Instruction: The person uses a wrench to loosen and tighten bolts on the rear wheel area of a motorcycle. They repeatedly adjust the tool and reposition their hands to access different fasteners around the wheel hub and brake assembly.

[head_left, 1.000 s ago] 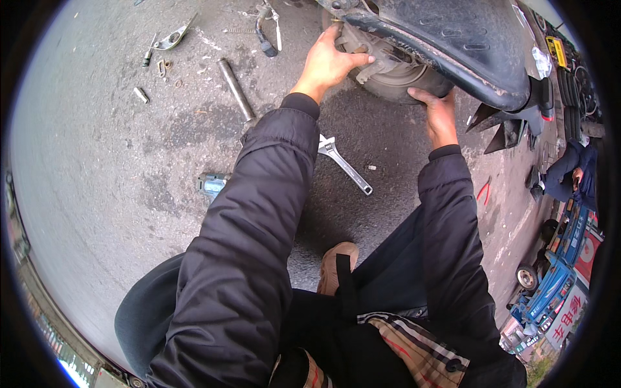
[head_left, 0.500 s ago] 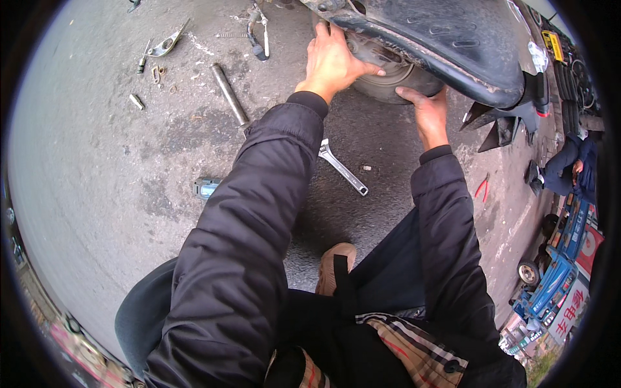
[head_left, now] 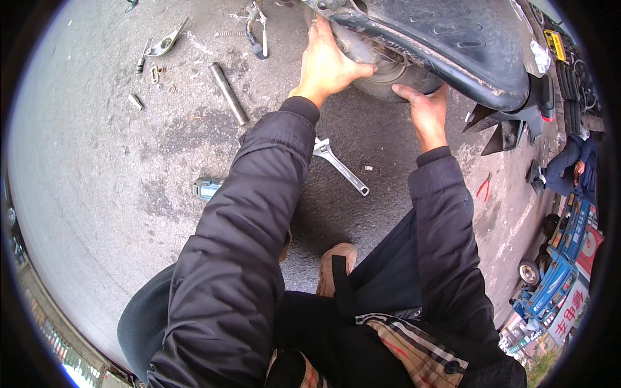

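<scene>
The left hand (head_left: 326, 64) is spread, thumb stretched away from the fingers, and rests against the left side of a wheel (head_left: 407, 79) under the edge of a dark vehicle panel (head_left: 446, 45). The right hand (head_left: 427, 115) lies at the wheel's near right side, its thumb on the tyre; its other fingers are mostly hidden, so how tightly it closes cannot be told. Nearer than the wheel, a silver adjustable wrench (head_left: 343, 169) lies slantwise on the pavement (head_left: 162, 168), with a small pale piece (head_left: 368, 168) just right of it. To the left lies a metal tube (head_left: 228, 94); nearer, a blue tool (head_left: 207, 188) is partly covered by the left sleeve (head_left: 242, 213). Red pliers (head_left: 484, 186) lie to the right. Well beyond them, at the right, is another person (head_left: 566, 169) in dark clothes.
</scene>
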`<state>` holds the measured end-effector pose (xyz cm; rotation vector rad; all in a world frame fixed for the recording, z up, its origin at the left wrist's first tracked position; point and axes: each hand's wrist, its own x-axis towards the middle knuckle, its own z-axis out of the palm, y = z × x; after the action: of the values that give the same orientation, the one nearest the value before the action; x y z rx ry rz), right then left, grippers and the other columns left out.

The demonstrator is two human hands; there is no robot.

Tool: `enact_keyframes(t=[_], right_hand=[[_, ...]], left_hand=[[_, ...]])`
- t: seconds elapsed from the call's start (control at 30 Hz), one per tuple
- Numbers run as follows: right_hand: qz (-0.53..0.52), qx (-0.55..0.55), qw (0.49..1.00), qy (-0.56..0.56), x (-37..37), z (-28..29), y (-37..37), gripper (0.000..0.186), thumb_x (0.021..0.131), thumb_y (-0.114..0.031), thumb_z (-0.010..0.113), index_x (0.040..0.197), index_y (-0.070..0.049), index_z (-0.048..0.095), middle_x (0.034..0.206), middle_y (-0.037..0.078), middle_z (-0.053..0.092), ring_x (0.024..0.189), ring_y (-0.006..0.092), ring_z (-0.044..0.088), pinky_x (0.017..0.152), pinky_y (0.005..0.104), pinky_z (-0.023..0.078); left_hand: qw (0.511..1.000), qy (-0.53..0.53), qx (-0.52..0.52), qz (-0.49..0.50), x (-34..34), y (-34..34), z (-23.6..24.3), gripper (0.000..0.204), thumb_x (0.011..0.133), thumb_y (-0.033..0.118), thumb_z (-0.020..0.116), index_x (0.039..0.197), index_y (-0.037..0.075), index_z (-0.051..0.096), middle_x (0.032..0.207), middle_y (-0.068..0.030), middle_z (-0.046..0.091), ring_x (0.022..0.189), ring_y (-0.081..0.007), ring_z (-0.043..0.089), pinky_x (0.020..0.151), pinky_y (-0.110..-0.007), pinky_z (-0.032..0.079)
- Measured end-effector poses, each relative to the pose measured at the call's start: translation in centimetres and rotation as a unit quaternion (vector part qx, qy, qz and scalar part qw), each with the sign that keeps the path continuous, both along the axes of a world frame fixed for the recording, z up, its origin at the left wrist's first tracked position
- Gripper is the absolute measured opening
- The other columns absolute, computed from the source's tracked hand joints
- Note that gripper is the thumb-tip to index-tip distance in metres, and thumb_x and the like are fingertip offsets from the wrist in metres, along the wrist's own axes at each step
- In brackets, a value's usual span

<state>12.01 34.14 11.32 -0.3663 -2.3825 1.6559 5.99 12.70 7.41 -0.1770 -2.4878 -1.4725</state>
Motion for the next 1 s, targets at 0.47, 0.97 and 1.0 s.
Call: enact_keyframes(t=[0.47, 0.97, 1.0], right_hand=[[0.036, -0.02, 0.999, -0.023, -1.2, 0.0, 0.3, 0.065, 0.069, 0.001, 0.089, 0.127, 0.009, 0.062, 0.131, 0.018, 0.065, 0.122, 0.0254, 0.061, 0.107, 0.0368, 0.047], [0.066, -0.049, 0.997, 0.009, -1.6, -0.2, 0.4, 0.059, 0.074, 0.002, 0.089, 0.128, 0.003, 0.065, 0.126, 0.012, 0.07, 0.114, 0.0211, 0.066, 0.103, 0.0352, 0.051], [0.067, -0.044, 0.997, 0.007, -1.6, -0.2, 0.5, 0.058, 0.074, 0.003, 0.088, 0.128, 0.003, 0.065, 0.126, 0.012, 0.07, 0.114, 0.0211, 0.067, 0.103, 0.0351, 0.051]], left_hand=[[1.0, -0.026, 0.0, 0.013, -0.5, -0.4, -0.2, 0.134, 0.054, 0.039, 0.097, 0.152, -0.017, 0.025, 0.145, -0.0346, 0.045, 0.133, -0.0474, 0.052, 0.113, -0.045, 0.046], [1.0, -0.015, 0.002, -0.026, -1.5, -1.6, -0.2, 0.109, 0.057, 0.043, 0.101, 0.136, -0.007, 0.046, 0.132, -0.026, 0.059, 0.125, -0.0407, 0.06, 0.109, -0.046, 0.048], [0.996, -0.027, 0.066, -0.05, -1.3, -1.8, -0.1, 0.112, 0.058, 0.044, 0.101, 0.138, -0.009, 0.044, 0.135, -0.0272, 0.058, 0.128, -0.041, 0.059, 0.111, -0.045, 0.047]])
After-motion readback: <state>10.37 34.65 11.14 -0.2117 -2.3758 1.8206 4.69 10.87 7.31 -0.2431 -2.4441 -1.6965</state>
